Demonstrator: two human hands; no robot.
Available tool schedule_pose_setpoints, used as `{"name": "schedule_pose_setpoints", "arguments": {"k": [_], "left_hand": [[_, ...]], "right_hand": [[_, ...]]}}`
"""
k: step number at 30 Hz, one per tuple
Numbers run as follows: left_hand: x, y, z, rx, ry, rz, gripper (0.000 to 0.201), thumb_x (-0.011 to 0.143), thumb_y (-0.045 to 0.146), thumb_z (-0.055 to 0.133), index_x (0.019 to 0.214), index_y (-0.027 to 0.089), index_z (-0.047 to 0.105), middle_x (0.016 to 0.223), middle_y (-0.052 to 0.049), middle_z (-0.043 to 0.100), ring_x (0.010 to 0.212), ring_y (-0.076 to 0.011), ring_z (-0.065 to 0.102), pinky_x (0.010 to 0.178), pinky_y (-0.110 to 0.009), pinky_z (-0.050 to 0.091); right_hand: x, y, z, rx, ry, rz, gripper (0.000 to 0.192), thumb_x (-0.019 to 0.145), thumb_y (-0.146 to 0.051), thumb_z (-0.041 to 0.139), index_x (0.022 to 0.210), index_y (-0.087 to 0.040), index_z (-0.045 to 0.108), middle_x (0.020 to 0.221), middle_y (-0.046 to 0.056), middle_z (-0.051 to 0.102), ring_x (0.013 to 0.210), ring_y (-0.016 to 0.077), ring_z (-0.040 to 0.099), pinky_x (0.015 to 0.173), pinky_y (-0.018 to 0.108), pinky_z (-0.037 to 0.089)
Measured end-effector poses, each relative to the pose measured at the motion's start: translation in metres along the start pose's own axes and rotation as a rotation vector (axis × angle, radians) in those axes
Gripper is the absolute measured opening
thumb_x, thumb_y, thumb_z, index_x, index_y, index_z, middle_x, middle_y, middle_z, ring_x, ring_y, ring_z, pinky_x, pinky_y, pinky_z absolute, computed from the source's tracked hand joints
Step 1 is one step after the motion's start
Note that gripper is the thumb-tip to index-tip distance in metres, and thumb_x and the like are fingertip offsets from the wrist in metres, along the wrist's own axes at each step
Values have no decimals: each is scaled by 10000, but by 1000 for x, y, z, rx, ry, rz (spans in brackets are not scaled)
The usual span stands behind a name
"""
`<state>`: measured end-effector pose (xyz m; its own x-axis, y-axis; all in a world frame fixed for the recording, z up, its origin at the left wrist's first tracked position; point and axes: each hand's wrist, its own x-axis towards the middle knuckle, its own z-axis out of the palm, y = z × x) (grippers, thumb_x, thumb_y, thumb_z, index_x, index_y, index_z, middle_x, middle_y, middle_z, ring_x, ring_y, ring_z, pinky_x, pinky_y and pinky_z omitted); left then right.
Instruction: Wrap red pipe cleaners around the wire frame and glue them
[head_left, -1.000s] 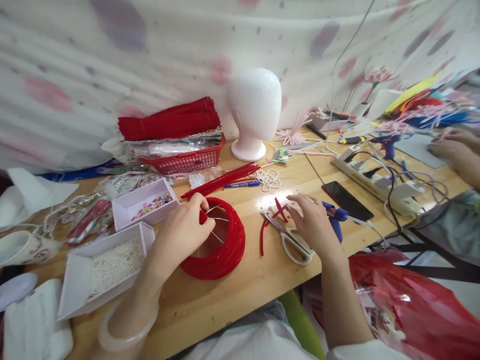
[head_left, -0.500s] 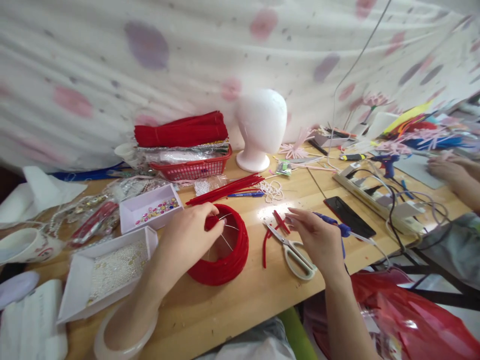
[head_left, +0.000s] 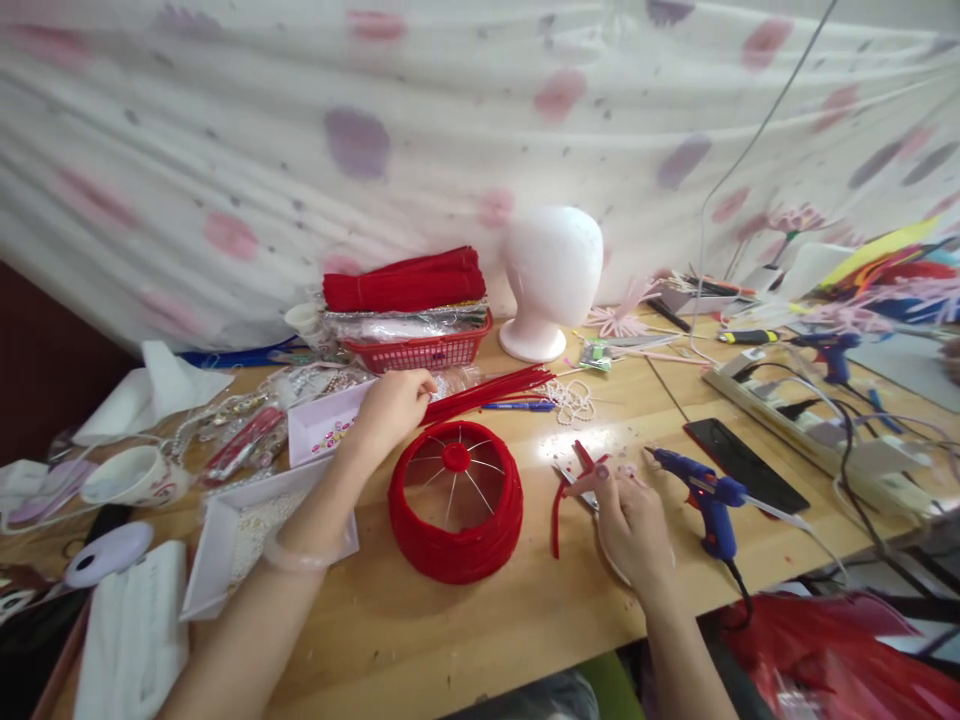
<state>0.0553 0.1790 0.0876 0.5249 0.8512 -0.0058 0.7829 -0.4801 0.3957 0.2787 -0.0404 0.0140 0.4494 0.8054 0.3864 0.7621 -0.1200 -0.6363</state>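
Most of the red frame (head_left: 457,552) looked wrapped, its spokes (head_left: 451,497) left bare; behind-left of it the left hand (head_left: 397,405) was at red strips (head_left: 491,392), right of it the right hand (head_left: 634,528) partly hid scissors (head_left: 588,498), both grips impossible to tell

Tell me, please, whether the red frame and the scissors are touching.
Apart. The head view shows tabletop between the right side of the red frame and the scissors.
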Motion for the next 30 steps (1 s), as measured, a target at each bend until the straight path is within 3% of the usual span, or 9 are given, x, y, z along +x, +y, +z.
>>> {"name": "schedule_pose_setpoints", "arguments": {"k": [3,8,12,17,23,30], "left_hand": [[27,9,16,88,-134,61,292,974,373,630,1199,186,645,1239,-89,661,1078,-224,661,935,-445,566],[55,12,34,216,-278,116,316,968,369,639,1247,221,625,1295,-91,630,1114,-232,647,928,-426,569],[61,10,38,282,-307,129,320,964,366,647,1252,227,623,1297,-89,628,1122,-235,645,926,-420,569],[62,5,38,345,-293,141,327,966,369,642,1257,221,620,1301,-92,626,1122,-236,645,930,-428,568],[70,5,40,442,-305,119,366,969,376,636,1279,186,603,1299,-103,625,1107,-242,649,927,-459,572],[77,9,34,489,-435,122,354,966,374,641,1271,198,609,1295,-97,627,1106,-239,649,921,-445,574]], "right_hand": [[-12,1,1,8,-1,-18,745,1018,-641,251,644,-254,767,596,61,699,633,250,694,694,376,513],[-25,9,-1,-3,28,-12,607,1037,-541,333,767,-252,794,700,70,749,665,255,705,624,360,522],[-28,13,1,-18,35,-35,521,1032,-500,391,823,-247,795,729,77,755,718,259,711,665,358,540],[-29,15,4,-50,49,-64,510,1041,-490,381,888,-224,789,726,86,761,629,239,695,553,314,487],[-35,13,7,-90,41,-105,562,1058,-494,338,780,-221,744,661,74,741,578,218,682,529,290,454],[-39,12,6,-109,57,-153,557,1067,-476,338,701,-222,672,570,36,679,525,197,651,503,274,419]]}}
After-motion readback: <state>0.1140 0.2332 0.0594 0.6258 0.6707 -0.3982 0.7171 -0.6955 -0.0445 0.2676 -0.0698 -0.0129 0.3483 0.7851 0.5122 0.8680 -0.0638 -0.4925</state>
